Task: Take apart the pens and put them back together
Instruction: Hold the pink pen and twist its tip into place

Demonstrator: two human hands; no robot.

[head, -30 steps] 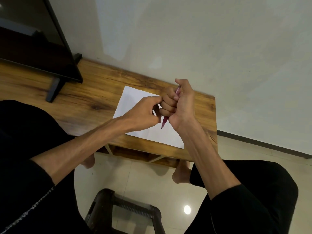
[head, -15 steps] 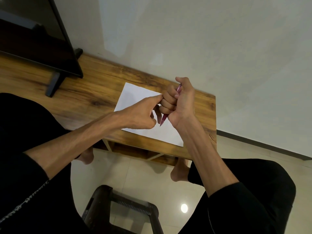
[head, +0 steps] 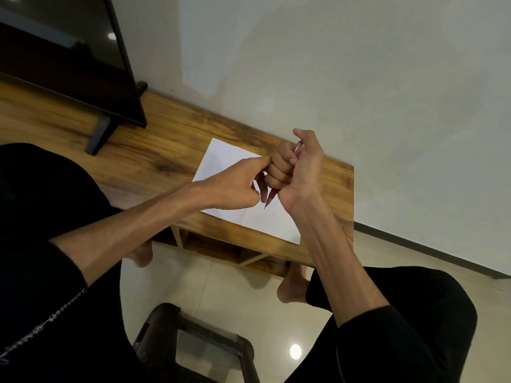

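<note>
Since half a second ago we see little change: our left index finger has stretched further forward and now touches the knuckles of our right hand (head: 300,172). Right hand stays clenched round the red pen (head: 272,195), which is held over the white paper (head: 229,158), tilted, tip pointing down and toward us, its top end showing above the fist beside the thumb. Left hand (head: 235,186): index finger extended, other fingers curled by the pen tip; we cannot tell if it holds anything. Paper lies on the wooden table (head: 171,150). Dark screen (head: 69,59) stands at the table's far left.
</note>
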